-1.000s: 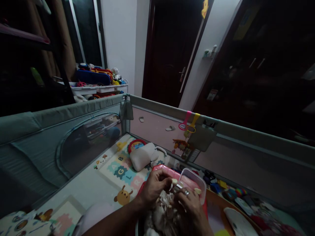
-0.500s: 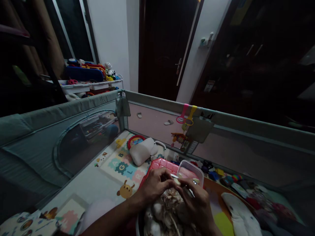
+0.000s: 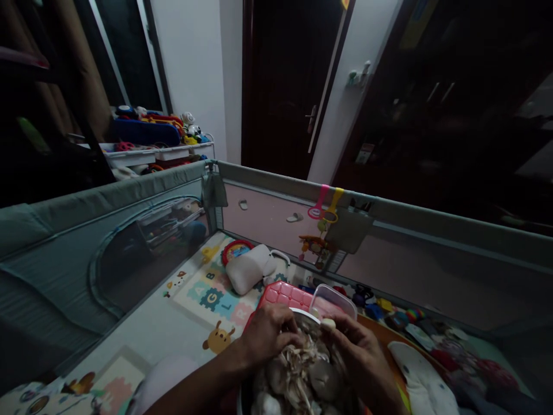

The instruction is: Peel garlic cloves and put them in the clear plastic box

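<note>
A metal bowl (image 3: 298,314) full of garlic bulbs and papery skins (image 3: 298,374) sits right below me on a pink tray (image 3: 285,295). My left hand (image 3: 268,333) rests curled on the bowl's near-left side, fingers among the skins. My right hand (image 3: 365,357) pinches a peeled garlic clove (image 3: 328,324) at the bowl's far rim. Just beyond stands a clear plastic container (image 3: 334,298).
Grey padded playpen walls (image 3: 142,230) enclose an alphabet play mat (image 3: 207,294). A white cushion (image 3: 248,271) lies ahead, toys line the right wall, and a white pillow (image 3: 421,380) lies at right. A dark door and toy shelves stand outside.
Both hands have dropped from in front of the clear container down onto the bowl. The clove held between both hands is now in the right fingers alone. The view has tilted up slightly.
</note>
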A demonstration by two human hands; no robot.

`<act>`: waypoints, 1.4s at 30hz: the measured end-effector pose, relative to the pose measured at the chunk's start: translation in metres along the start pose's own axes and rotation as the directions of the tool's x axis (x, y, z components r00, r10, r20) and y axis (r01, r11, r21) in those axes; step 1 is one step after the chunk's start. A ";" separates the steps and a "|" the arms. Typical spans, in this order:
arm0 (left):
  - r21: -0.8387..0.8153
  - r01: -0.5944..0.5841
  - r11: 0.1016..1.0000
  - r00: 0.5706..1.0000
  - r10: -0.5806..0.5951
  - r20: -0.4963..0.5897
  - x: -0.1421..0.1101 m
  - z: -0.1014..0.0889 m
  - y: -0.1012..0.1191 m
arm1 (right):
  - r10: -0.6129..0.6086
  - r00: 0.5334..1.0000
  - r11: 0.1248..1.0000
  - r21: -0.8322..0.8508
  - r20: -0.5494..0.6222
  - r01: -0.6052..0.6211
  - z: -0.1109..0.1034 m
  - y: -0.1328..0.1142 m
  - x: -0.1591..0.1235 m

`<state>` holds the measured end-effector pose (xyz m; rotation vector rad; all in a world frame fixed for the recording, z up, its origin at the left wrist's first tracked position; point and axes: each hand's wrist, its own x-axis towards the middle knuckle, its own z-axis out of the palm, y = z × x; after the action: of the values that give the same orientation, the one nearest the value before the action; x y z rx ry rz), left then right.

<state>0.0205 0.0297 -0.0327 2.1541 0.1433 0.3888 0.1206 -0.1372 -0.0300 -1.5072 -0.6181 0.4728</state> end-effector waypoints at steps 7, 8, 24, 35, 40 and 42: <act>-0.056 -0.143 0.988 0.989 0.145 0.027 -0.002 0.002 0.003 | 0.107 0.994 0.994 -0.015 0.010 -0.107 0.002 0.003 -0.001; -0.056 -0.154 0.987 0.988 0.155 0.019 -0.002 0.001 0.005 | 0.116 0.993 0.993 -0.014 0.018 -0.116 0.003 0.002 -0.001; 0.253 -0.457 0.853 0.848 0.503 -0.166 -0.009 0.011 0.005 | 0.137 0.989 0.990 -0.044 0.055 -0.134 0.021 -0.010 -0.005; 0.501 -0.530 0.685 0.779 0.626 -0.032 -0.006 0.015 0.004 | 0.151 0.988 0.985 0.083 -0.002 -0.151 0.023 -0.009 -0.008; 0.510 -0.513 0.690 0.785 0.618 -0.048 -0.006 0.017 0.006 | 0.210 0.973 0.939 0.258 0.095 -0.227 0.022 -0.003 -0.010; 0.494 -0.478 0.727 0.808 0.584 -0.078 -0.005 0.022 0.003 | 0.236 0.959 0.905 0.325 0.156 -0.275 0.021 0.001 -0.010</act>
<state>0.0233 0.0096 -0.0428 2.5917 -0.3105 1.0349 0.0994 -0.1271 -0.0322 -1.2345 -0.3980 0.8313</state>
